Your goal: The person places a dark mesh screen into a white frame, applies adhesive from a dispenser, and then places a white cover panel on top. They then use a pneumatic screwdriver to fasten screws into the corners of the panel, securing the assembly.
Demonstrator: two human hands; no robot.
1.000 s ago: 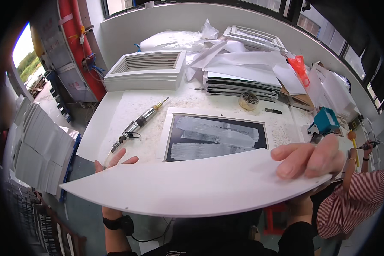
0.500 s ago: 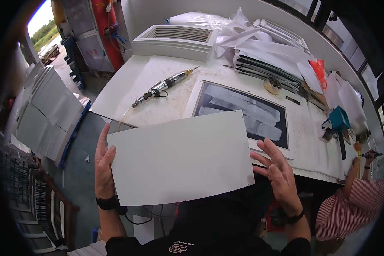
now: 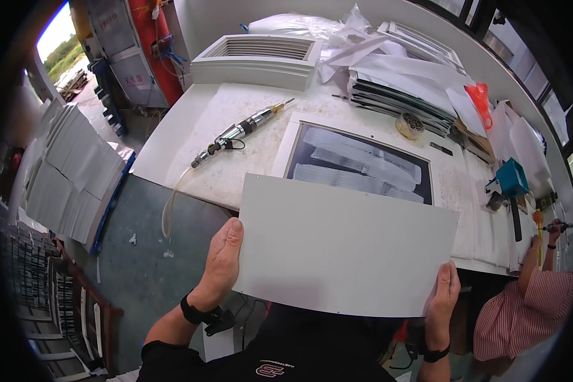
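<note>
A flat white rectangular panel [image 3: 347, 248] with small holes along its edges is held up in front of me, over the near edge of the workbench. My left hand [image 3: 225, 258] grips its left edge, thumb on the front face and the other fingers hidden behind. At the right edge my right hand [image 3: 444, 290] is closed on the panel's lower right corner. Beyond the panel lies a white frame [image 3: 290, 143] on the bench, around a dark rectangular sheet [image 3: 360, 159] smeared with white strokes. The panel's upper edge overlaps the frame's near part in view.
On the white bench [image 3: 165, 143] lies an air screwdriver [image 3: 242, 132] with its hose. A louvred white vent [image 3: 254, 67], stacked dark sheets [image 3: 398, 102], a tape roll [image 3: 409, 126] and a teal-headed tape dispenser [image 3: 510, 178] stand around. A co-worker in a striped shirt [image 3: 522, 312] is at right.
The panel has moved right and turned clockwise, its left end now higher. My right hand, fingers spread before, has closed on its right edge. The left hand moved right with it.
</note>
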